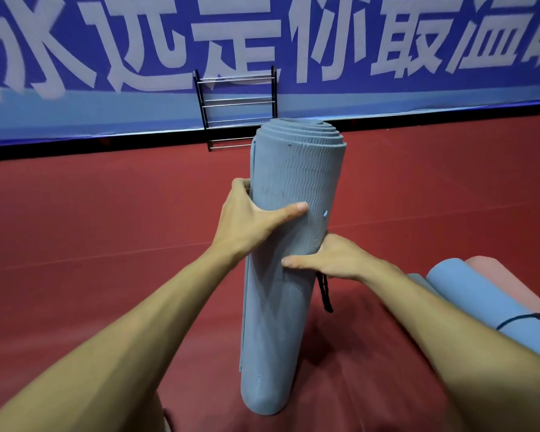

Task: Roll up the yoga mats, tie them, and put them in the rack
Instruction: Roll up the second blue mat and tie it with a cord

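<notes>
L hand [247,219] + R hand [334,257] both clasp 1 upright mat [293,169]; 1 rack [238,104] behind

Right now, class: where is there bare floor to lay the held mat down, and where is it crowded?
Free: the red floor left of the mat, between it and the banner. Crowded: lower right, where a blue roll and a pink roll lie.
</notes>
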The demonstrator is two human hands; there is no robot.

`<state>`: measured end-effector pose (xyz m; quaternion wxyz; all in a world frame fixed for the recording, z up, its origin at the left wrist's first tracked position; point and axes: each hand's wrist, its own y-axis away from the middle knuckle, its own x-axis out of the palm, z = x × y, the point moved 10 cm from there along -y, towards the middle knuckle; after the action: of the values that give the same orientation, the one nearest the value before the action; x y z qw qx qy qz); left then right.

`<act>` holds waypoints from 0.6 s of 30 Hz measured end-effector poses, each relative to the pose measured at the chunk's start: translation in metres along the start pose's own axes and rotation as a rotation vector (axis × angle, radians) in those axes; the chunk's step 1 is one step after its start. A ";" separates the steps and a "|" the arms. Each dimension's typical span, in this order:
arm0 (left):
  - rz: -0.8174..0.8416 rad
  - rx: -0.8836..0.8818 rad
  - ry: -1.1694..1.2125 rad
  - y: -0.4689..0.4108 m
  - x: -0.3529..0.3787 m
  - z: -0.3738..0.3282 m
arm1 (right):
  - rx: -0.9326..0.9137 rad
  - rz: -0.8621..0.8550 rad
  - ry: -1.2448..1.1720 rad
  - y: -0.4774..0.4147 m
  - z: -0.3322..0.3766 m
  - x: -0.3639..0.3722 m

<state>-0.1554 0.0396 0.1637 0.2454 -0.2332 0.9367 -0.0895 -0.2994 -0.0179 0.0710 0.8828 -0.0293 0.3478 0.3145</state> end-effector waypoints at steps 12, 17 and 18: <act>0.131 0.173 0.034 -0.013 -0.001 -0.015 | -0.140 -0.556 0.303 0.036 0.030 -0.105; 0.072 0.233 0.072 -0.011 -0.017 -0.025 | -0.275 -0.806 -0.019 0.067 0.060 -0.134; 0.069 0.243 0.067 -0.010 -0.019 -0.027 | -0.287 -0.799 -0.109 0.068 0.064 -0.134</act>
<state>-0.1499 0.0413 0.1980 0.2432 -0.1664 0.9341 -0.2018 -0.3754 -0.0184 0.2152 0.9393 -0.2676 0.2147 -0.0058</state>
